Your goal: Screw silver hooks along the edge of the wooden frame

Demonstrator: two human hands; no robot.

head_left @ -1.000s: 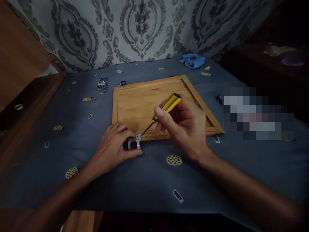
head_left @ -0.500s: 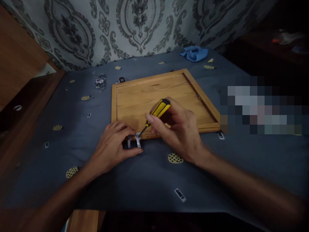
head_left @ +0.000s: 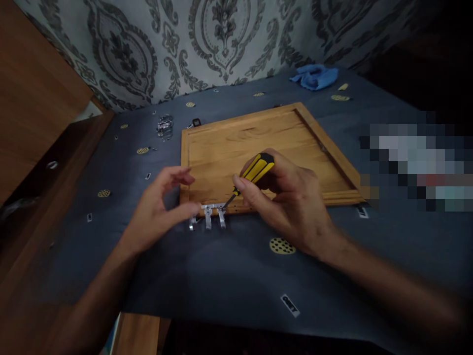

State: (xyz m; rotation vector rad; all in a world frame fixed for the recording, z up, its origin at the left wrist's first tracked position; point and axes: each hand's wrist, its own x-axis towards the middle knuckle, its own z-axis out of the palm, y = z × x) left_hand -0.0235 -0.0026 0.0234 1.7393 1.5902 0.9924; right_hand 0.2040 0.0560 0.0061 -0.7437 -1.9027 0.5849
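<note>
A wooden framed panel (head_left: 258,143) lies flat on a dark blue patterned cloth (head_left: 221,276). A metal triple hook bracket (head_left: 209,214) sits against the panel's near edge. My right hand (head_left: 291,197) is closed around a yellow-and-black screwdriver (head_left: 251,175), whose tip rests on the bracket's right end. My left hand (head_left: 158,207) hovers just left of the bracket, fingers spread and curled, holding nothing; its thumb tip is close to the bracket's left end.
More metal hooks (head_left: 165,125) lie at the back left of the cloth, and a blue rag (head_left: 314,76) sits at the back right. A wooden cabinet (head_left: 33,118) stands on the left. Patterned wallpaper (head_left: 207,39) backs the table. A blurred patch covers the right side.
My left hand has lifted off the bracket and opened, uncovering all three hooks. The right hand keeps the screwdriver tip on the bracket. The camera has shifted slightly.
</note>
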